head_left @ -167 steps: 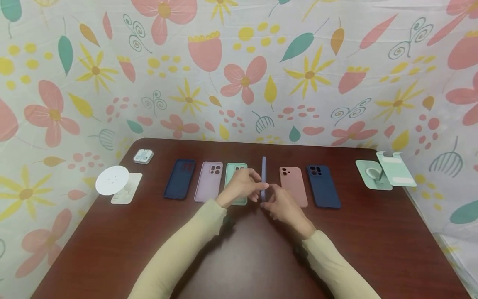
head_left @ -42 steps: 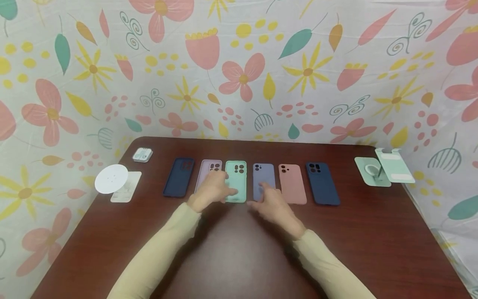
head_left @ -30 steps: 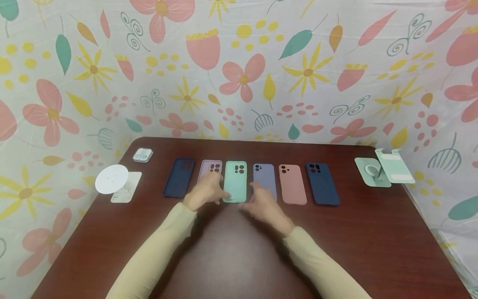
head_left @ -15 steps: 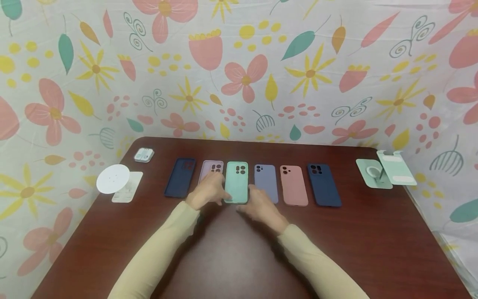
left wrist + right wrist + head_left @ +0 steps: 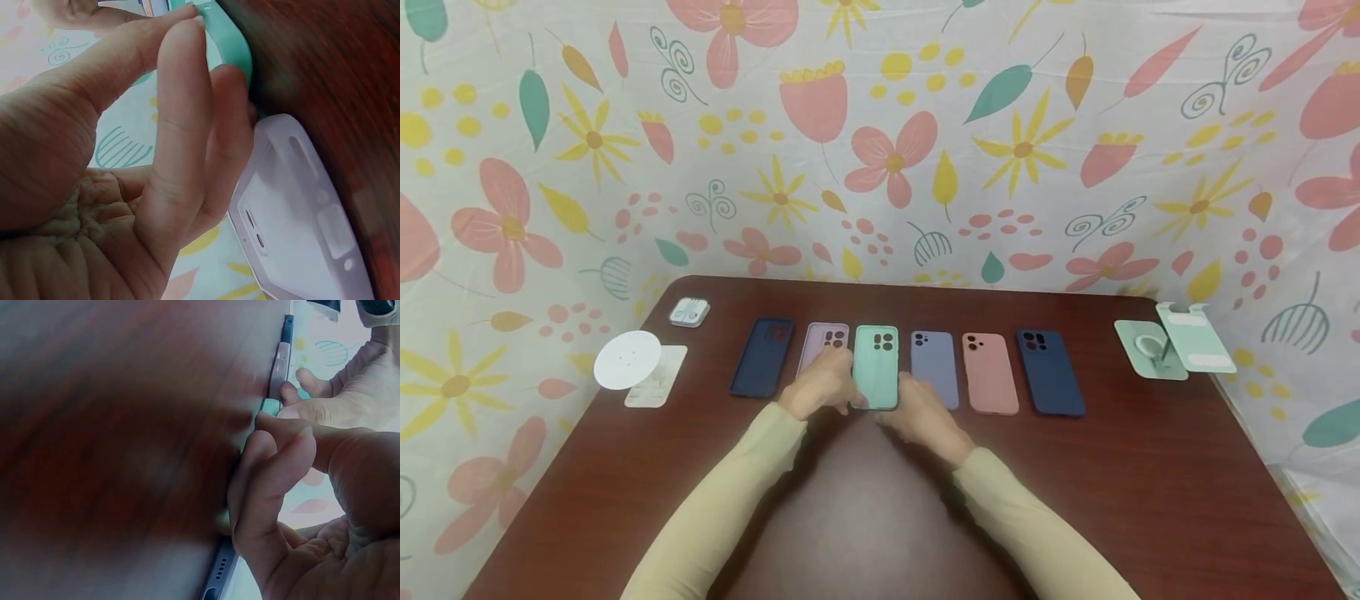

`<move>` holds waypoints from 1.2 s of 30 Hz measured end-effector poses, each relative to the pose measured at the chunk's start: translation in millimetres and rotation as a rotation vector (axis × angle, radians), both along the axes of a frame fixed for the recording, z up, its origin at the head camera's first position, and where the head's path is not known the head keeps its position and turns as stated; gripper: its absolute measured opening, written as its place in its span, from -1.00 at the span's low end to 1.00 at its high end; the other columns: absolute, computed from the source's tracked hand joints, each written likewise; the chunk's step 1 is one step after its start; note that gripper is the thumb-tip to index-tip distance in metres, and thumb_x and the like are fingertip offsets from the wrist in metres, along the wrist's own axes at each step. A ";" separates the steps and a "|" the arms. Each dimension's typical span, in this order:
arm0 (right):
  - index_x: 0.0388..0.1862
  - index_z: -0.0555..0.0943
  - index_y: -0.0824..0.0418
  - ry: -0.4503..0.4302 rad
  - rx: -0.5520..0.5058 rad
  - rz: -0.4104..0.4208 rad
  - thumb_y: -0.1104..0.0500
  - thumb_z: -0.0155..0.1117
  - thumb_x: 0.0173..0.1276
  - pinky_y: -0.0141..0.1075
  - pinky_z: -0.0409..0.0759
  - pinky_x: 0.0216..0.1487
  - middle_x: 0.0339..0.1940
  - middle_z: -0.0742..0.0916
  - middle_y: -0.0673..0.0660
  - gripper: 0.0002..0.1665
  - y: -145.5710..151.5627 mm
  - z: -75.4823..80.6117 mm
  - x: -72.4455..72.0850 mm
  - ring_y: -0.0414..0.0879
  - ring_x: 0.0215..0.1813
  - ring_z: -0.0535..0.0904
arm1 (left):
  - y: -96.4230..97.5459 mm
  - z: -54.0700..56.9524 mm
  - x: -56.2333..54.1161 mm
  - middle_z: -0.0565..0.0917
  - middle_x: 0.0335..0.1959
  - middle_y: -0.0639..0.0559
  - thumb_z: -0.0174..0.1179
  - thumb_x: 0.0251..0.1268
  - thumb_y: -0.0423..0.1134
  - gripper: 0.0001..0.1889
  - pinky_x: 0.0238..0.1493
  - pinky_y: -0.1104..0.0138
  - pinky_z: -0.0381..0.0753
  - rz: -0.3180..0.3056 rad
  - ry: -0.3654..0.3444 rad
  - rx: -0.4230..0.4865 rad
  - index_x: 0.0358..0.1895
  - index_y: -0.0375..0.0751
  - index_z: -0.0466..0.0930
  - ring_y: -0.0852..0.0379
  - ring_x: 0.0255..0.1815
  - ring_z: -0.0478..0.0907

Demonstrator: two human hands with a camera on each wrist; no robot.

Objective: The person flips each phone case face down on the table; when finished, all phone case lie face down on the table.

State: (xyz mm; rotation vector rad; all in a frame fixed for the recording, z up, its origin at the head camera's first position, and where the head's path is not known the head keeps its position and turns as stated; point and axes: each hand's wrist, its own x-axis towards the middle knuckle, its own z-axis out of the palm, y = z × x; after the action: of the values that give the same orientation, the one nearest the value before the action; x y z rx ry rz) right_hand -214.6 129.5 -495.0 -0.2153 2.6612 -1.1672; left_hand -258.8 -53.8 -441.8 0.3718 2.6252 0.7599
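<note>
Surface (image 5: 880, 517): dark reddish-brown wood grain, glossy, a pale sheen toward the near side.

Sleeves (image 5: 722, 500), two: pale yellow-green, reaching in from the near edge.

Right hand (image 5: 925, 417): thumb and fingers bent about the lower right corner of the mint green case, gripping it; fingers beside the periwinkle case, partly covering its lower end.

Left hand (image 5: 826, 383): thumb and fingertips pinching the lower left corner of the same case; back of the hand over part of the lilac case.

Mint green case (image 5: 876, 362): third from left in the row, flat on the surface between the hands, camera cut-outs at the far end.

Lilac case (image 5: 823, 337): just left of the mint one; hollow inside seen in the left wrist view.

Periwinkle case (image 5: 933, 362): just right of the mint one; small holes along its lower edge.

Pink case (image 5: 990, 375): next right, slightly slanted.

Blue case (image 5: 1051, 375): right end of row, slanted.

Navy case (image 5: 762, 358): left end of row, hollow side up.

White stand (image 5: 627, 360): round disc over a base, left edge.

Pale green stand (image 5: 1195, 342): right edge.

White square box (image 5: 689, 312): far left corner.

Floral cloth (image 5: 880, 233): behind the surface.
</note>
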 end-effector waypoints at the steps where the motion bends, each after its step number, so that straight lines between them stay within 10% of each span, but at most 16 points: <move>1: -0.01 0.64 0.23 -0.005 -0.004 -0.001 0.30 0.56 0.26 -0.25 0.60 -0.60 -0.53 0.69 0.10 -0.65 -0.5 0.8 0.2 -0.06 -0.63 0.61 | 0.2 0.2 0.0 0.75 -0.51 -0.07 0.70 0.00 -0.38 -0.71 -0.50 0.41 0.64 -0.001 0.001 0.000 -0.35 -0.30 0.70 0.14 -0.67 0.74; 10: 0.05 0.59 0.31 -0.017 0.021 -0.017 0.33 0.38 0.45 -0.25 0.59 -0.60 -0.44 0.68 0.17 -0.75 -3.0 5.3 4.4 -0.05 -0.62 0.62 | 0.8 0.8 -0.6 0.74 -0.48 -0.08 0.71 -0.03 -0.40 -0.69 -0.45 0.39 0.70 -0.010 -0.008 0.010 -0.31 -0.32 0.70 0.11 -0.65 0.74; 19: 0.30 0.43 0.45 -0.024 0.052 -0.080 0.33 0.32 0.52 -0.32 0.58 -0.53 -0.35 0.66 0.20 -0.53 -6.9 22.2 17.5 -0.07 -0.56 0.63 | -1.1 -23.1 -15.5 0.76 -0.54 -0.03 0.74 -0.02 -0.25 -0.68 -0.45 0.38 0.65 -0.061 0.002 -0.018 -0.37 -0.23 0.72 0.13 -0.64 0.75; 24: 0.42 0.37 0.43 -0.044 0.026 -0.097 0.32 0.32 0.55 -0.30 0.61 -0.51 -0.31 0.68 0.21 -0.44 -5.1 25.5 18.5 -0.07 -0.54 0.64 | -0.7 -15.1 -9.3 0.74 -0.61 0.00 0.69 0.09 -0.16 -0.68 -0.49 0.41 0.56 -0.097 0.020 0.011 -0.41 -0.22 0.70 0.14 -0.66 0.74; 26: 0.44 0.36 0.41 -0.051 0.022 -0.108 0.31 0.34 0.55 -0.31 0.62 -0.51 -0.31 0.70 0.20 -0.41 -4.5 27.7 19.2 -0.07 -0.54 0.65 | 1.3 -2.6 -1.7 0.75 -0.59 -0.02 0.67 0.13 -0.13 -0.68 -0.50 0.41 0.57 -0.078 0.005 0.033 -0.41 -0.21 0.70 0.12 -0.67 0.74; 36: 0.49 0.33 0.35 -0.008 0.016 -0.130 0.29 0.41 0.53 -0.29 0.62 -0.50 -0.33 0.71 0.19 -0.33 -2.0 32.5 20.1 -0.09 -0.54 0.67 | 5.7 -9.3 1.9 0.73 -0.65 0.01 0.61 0.17 0.19 -0.51 -0.58 0.40 0.49 0.040 0.011 0.122 -0.52 -0.16 0.70 0.12 -0.67 0.72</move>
State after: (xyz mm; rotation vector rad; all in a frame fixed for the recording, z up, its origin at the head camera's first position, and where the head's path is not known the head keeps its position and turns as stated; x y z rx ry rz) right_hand -194.4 127.5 -462.5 -0.0354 2.7112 -1.1808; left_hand -256.9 -48.1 -451.2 0.3592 2.6104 0.9359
